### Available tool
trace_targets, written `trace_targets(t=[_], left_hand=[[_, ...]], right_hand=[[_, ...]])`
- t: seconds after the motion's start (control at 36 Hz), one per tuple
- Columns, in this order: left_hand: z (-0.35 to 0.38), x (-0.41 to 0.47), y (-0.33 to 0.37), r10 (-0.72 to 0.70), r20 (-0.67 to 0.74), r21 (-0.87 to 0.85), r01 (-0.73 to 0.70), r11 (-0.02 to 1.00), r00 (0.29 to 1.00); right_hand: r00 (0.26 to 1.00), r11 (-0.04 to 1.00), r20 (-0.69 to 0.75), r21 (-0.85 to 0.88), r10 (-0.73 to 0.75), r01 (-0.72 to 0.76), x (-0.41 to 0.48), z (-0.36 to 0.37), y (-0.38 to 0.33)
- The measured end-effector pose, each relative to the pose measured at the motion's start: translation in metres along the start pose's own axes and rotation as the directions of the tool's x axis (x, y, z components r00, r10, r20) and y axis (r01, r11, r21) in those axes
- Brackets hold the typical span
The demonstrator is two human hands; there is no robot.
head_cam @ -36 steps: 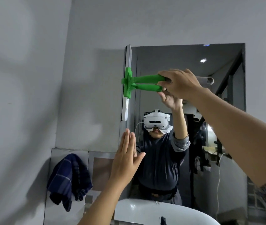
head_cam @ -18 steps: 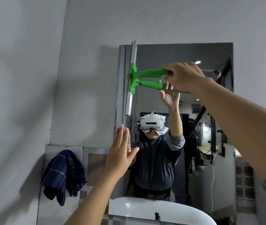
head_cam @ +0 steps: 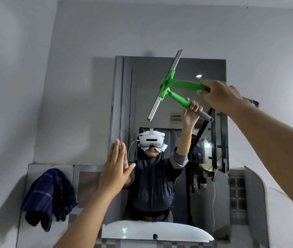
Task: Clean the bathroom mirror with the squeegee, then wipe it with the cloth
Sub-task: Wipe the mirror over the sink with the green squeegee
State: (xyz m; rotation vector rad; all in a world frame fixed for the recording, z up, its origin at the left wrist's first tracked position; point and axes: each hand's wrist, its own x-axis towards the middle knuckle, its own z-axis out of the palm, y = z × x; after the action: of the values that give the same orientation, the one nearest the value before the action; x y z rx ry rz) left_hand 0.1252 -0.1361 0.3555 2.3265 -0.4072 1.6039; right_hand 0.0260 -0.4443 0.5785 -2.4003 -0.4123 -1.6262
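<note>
Room: grey plastered bathroom wall fills the top and left of the frame, with a tiled band along the bottom.
Mirror: the bathroom mirror (head_cam: 160, 72) hangs at centre frame, a tall rectangle reflecting the person in a dark top and white headset, plus a stair rail at right.
Squeegee: the green-handled squeegee (head_cam: 179, 85) is in the upper centre, over the top part of the glass; its metal blade runs on a slant from above the mirror's top edge down to the left, and its reflection meets it at the green head.
Blade contact: whether the rubber edge presses the glass or sits just off it cannot be told.
Right hand: the right hand (head_cam: 220, 96) reaches in from the right edge, fingers clenched around the end of the squeegee handle.
Left hand: the left hand (head_cam: 115, 169) is raised at lower centre, palm flat, fingers straight and together, gripping nothing; it lies at the mirror's lower left edge, meeting its own reflection.
Cloth: the dark blue checked cloth (head_cam: 49, 197) hangs bunched against the tiles at lower left, well apart from both hands.
Basin: a white basin (head_cam: 177, 231) rim shows along the bottom centre below the mirror.
</note>
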Motion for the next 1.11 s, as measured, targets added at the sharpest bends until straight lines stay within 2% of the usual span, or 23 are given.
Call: trace_targets(t=[0.25, 0.5, 0.83, 1.11], left_hand=[[-0.002, 0.0, 0.002, -0.023, -0.006, 0.016, 0.023, 1.0, 1.0], [-0.009, 0.0, 0.009, -0.021, 0.068, 0.063, 0.017, 0.998, 0.997], [-0.017, -0.001, 0.012, -0.032, 0.114, 0.049, 0.027, 0.998, 0.993], [-0.027, -0.001, 0.007, 0.016, 0.132, 0.022, -0.019, 1.0, 0.991]], right_hand=[[0.984, 0.983, -0.004, 0.039, 0.18, -0.179, -0.026, -0.01, 0.039], [0.925, 0.906, 0.018, 0.197, 0.379, -0.375, -0.055, 0.003, 0.042], [0.821, 0.738, 0.004, 0.436, 0.572, -0.516, -0.087, 0.04, -0.014], [0.704, 0.55, -0.056, 0.668, 0.708, -0.501, -0.096, 0.079, -0.091]])
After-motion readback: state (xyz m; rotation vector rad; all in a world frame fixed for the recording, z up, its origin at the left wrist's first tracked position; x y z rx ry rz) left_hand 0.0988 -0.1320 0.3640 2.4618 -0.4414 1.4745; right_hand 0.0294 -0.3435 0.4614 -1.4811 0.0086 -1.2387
